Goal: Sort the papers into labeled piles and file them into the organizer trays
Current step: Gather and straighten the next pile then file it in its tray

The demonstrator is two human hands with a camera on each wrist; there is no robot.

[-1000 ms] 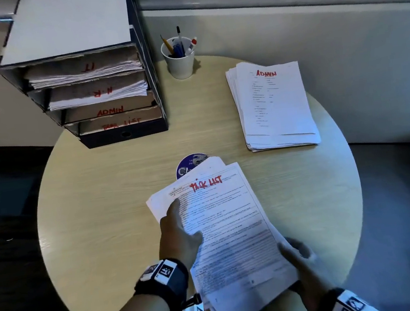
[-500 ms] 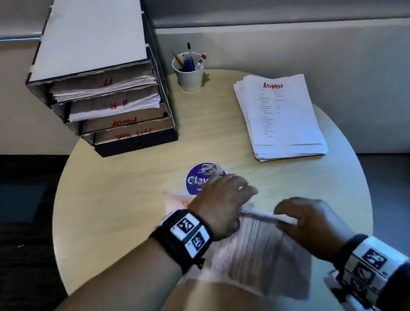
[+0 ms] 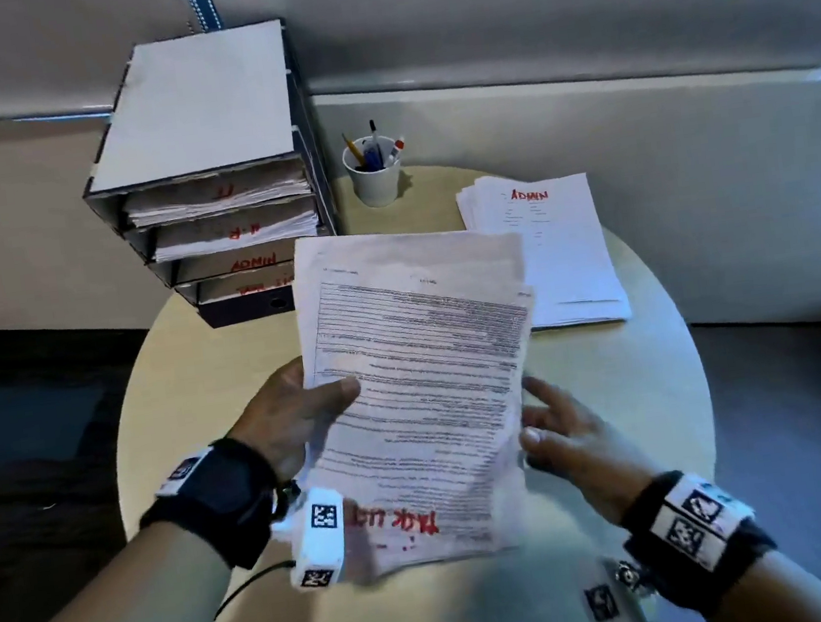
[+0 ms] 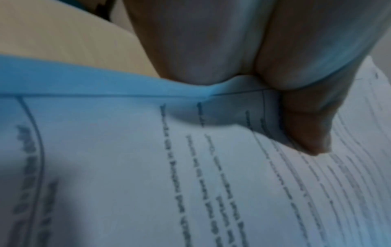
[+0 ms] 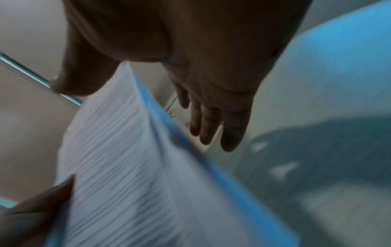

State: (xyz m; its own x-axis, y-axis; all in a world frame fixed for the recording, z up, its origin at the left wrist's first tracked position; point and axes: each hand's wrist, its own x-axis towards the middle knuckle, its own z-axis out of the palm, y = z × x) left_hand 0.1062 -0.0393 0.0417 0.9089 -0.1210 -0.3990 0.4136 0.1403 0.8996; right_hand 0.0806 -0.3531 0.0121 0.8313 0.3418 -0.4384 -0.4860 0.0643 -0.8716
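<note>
I hold a stack of printed papers (image 3: 420, 361) above the round table, turned so its red TASK LIST label is at my end, upside down. My left hand (image 3: 302, 412) grips the stack's left edge, its thumb (image 4: 306, 125) pressed on the top sheet (image 4: 127, 167). Straight fingers (image 5: 211, 125) of my right hand (image 3: 562, 426) lie along the right edge of the papers (image 5: 118, 167). The grey organizer (image 3: 200, 130) stands at the back left with trays marked IT, H.R, ADMIN and TASK LIST. An ADMIN pile (image 3: 561, 251) lies at the back right.
A white cup of pens (image 3: 373, 170) stands between the organizer and the ADMIN pile. The table (image 3: 199, 378) is small and round, with dark floor to the left and a grey wall close behind. The held stack hides the table's middle.
The TASK LIST stack lay on the table with its label at the far end. Both hands turned it end for end and lifted it; it now covers the purple disc.
</note>
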